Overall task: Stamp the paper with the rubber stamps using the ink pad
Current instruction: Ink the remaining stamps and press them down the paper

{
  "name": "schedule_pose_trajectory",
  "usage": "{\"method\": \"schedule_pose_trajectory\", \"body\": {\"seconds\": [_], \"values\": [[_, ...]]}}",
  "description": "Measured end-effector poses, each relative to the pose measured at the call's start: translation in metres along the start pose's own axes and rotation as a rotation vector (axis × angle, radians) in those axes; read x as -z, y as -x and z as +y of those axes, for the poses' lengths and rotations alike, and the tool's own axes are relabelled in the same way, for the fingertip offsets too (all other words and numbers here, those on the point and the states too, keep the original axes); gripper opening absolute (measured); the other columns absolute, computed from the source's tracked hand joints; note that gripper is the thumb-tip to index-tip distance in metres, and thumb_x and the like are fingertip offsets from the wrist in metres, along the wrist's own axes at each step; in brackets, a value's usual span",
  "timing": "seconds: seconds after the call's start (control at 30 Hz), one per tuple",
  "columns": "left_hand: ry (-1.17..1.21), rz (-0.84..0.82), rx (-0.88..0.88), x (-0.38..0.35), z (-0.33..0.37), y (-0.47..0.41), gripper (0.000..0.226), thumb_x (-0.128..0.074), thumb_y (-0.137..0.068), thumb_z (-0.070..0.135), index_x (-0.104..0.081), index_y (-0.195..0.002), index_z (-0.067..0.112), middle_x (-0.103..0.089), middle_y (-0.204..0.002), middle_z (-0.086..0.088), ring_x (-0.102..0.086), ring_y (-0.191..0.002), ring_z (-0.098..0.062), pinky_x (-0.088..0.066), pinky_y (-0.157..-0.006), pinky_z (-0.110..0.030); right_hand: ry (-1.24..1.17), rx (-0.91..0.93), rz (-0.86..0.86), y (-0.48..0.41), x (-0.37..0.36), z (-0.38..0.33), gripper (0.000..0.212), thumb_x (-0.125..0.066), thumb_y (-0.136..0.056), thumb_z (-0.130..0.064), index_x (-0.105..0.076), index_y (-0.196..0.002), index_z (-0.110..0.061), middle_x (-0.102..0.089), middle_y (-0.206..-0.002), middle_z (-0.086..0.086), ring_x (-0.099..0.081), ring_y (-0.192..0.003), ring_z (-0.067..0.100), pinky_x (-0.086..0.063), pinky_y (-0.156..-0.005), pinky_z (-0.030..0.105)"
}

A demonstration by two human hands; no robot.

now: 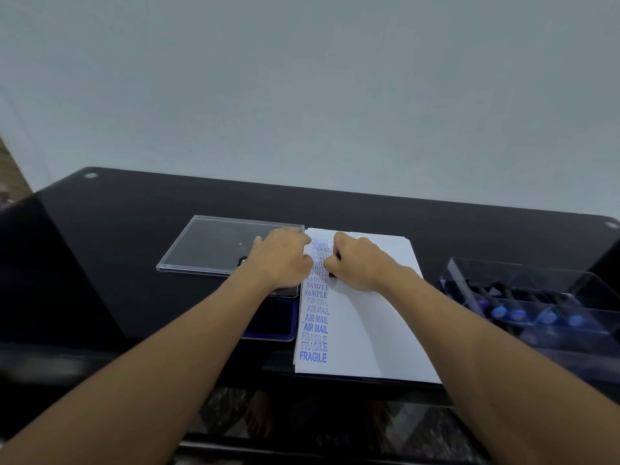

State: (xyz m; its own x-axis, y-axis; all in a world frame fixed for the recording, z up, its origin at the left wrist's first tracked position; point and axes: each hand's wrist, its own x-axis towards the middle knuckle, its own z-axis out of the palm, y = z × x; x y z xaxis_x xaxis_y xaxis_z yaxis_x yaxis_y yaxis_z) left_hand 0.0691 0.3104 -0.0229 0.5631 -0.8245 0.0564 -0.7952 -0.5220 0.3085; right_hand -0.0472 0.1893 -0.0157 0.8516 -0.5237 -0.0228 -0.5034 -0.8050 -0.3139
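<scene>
Right hand (357, 265) grips the stamp (332, 273), pressed on the paper (369, 330) mid-frame. Left hand (285, 260) lies flat on its edge. The ink pad (275, 320) waits lower-left, under that wrist.

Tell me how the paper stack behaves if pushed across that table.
The paper stack would probably slide easily, since the black table looks glossy. Its sheets look thin and loose, so they would likely fan or flop if lifted. The left hand on its edge likely steadies it.
</scene>
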Motion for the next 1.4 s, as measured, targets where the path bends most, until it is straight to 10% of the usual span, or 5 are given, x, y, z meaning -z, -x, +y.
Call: {"method": "schedule_pose_trajectory", "body": {"seconds": [0.33,1.4], "values": [[0.030,0.020,0.061,0.026,-0.015,0.037,0.052,-0.045,-0.099,0.029,-0.041,-0.150,0.021,-0.032,-0.161,-0.001,-0.028,-0.147,-0.023,-0.025,-0.119,-0.052,-0.015,-0.038,-0.027,0.004,0.014,-0.007,0.020,-0.045,-0.097,-0.035,-0.048,-0.095,-0.015,-0.057,-0.089,0.004,-0.053,-0.073,0.019,-0.043,-0.065,0.034],[0.132,0.118,0.180,0.045,-0.066,0.114,0.048,-0.049,-0.099,0.027,-0.047,-0.146,0.017,-0.040,-0.156,-0.001,-0.033,-0.145,-0.018,-0.030,-0.118,-0.038,-0.125,0.202,-0.006,0.044,0.033,-0.087,0.019,-0.049,-0.094,-0.028,-0.044,-0.081,-0.016,-0.053,-0.078,0.003,-0.044,-0.066,0.018,-0.037,-0.060,0.030]]}}
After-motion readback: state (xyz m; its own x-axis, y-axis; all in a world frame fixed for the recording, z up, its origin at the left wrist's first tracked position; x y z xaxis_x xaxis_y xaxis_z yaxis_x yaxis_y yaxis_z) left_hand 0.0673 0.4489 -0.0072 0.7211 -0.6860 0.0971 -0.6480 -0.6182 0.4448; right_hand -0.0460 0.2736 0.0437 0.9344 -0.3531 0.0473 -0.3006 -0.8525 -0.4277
